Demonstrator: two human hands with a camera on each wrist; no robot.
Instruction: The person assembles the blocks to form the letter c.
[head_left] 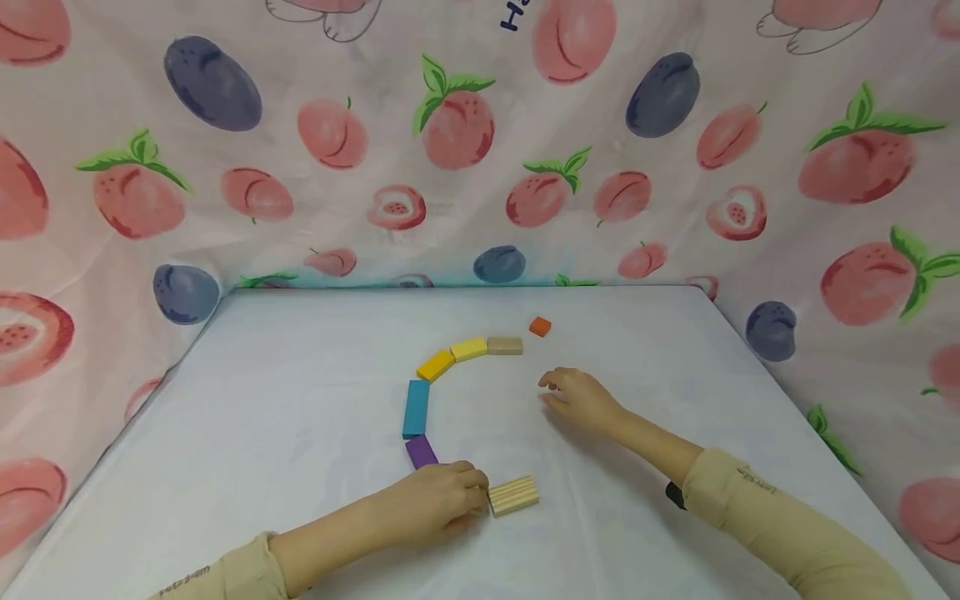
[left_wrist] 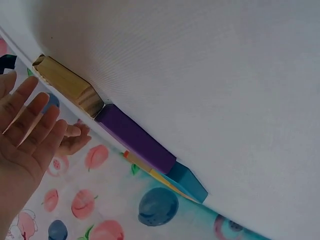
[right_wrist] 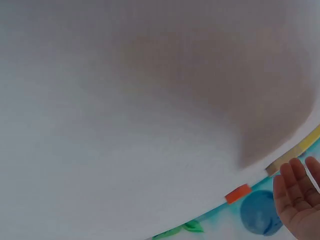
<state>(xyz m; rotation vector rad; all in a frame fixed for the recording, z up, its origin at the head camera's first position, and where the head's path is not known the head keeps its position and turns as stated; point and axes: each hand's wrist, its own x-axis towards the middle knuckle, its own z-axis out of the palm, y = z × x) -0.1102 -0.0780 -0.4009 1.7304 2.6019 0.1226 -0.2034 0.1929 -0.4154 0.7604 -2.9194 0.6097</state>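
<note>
My left hand [head_left: 435,504] is over the table at the near end of a curved row of blocks, beside a plain wooden block [head_left: 514,496] with grooved lines. In the left wrist view its fingers are extended, with nothing held. That wooden block [left_wrist: 70,87] meets the end of a purple block [left_wrist: 137,140], which the hand partly hides in the head view. A blue block [head_left: 416,408] follows the purple one. My right hand [head_left: 581,404] hovers right of the curve, fingers loosely bent and holding nothing. Nearest to it are a tan block [head_left: 505,346] and a small orange block [head_left: 540,327].
Along the far part of the curve lie an orange-yellow block [head_left: 436,366] and a pale yellow block [head_left: 469,349], end to end. Everything rests on a white-covered table [head_left: 300,400]. A fruit-print curtain [head_left: 300,208] hangs behind and at the sides.
</note>
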